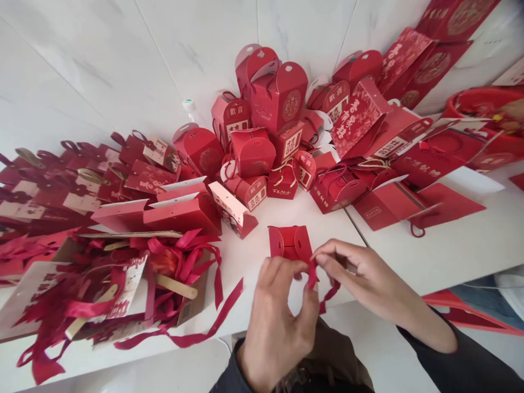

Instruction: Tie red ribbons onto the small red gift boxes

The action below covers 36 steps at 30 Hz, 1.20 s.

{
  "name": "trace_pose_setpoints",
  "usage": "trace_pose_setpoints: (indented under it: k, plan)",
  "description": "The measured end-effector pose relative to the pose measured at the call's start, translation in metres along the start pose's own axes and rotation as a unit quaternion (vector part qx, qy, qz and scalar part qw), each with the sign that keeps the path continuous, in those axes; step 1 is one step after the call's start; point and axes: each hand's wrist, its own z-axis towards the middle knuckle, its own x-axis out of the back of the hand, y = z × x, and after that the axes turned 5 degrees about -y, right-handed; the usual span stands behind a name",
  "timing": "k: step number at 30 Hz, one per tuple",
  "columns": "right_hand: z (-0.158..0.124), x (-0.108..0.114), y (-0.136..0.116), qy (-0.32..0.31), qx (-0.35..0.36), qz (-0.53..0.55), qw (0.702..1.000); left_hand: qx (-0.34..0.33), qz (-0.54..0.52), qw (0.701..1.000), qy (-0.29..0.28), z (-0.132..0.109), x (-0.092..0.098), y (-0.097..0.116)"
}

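Nearest, both the left hand and right hand pinch a dark red ribbon, each grip closed on it. It looks not yet tied, so the knot is probably left to do; its loose tail trails down and rightward. Just beyond, a small red box sits on the worktop, its long axis apparently running away from the person, near end hidden. Farther left, red bags already carry loops.

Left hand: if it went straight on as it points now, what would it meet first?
The left hand would probably meet the nearest box, just beyond its fingers; whether they already touch is unclear.
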Motion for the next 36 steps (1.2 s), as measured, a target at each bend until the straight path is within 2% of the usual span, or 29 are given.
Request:
trace_pose_setpoints:
  k: [2, 4, 7, 11, 17, 24, 36]
  plan:
    - [0.006, 0.003, 0.007, 0.064, -0.009, -0.008, 0.998, -0.049, 0.062, 0.996, 0.045, 0.008, 0.001, -0.01]
    - [0.014, 0.005, 0.013, 0.098, -0.02, -0.013, 0.995, -0.078, 0.139, 0.985, 0.069, 0.017, -0.001, -0.022]
    - [0.022, 0.007, 0.018, 0.123, -0.02, -0.013, 0.992, -0.092, 0.23, 0.967, 0.064, 0.03, -0.007, -0.035]
    - [0.027, 0.007, 0.021, 0.144, -0.026, -0.011, 0.989, -0.092, 0.299, 0.948, 0.06, 0.037, -0.012, -0.036]
    - [0.023, 0.016, 0.024, 0.161, -0.056, 0.002, 0.985, -0.092, 0.303, 0.946, 0.064, 0.039, -0.012, -0.033]
    - [0.023, 0.025, 0.026, 0.144, -0.09, 0.028, 0.985, -0.084, 0.284, 0.953, 0.067, 0.044, -0.014, -0.033]
    - [0.021, 0.028, 0.028, 0.119, -0.126, 0.045, 0.984, -0.059, 0.212, 0.973, 0.064, 0.044, -0.016, -0.036]
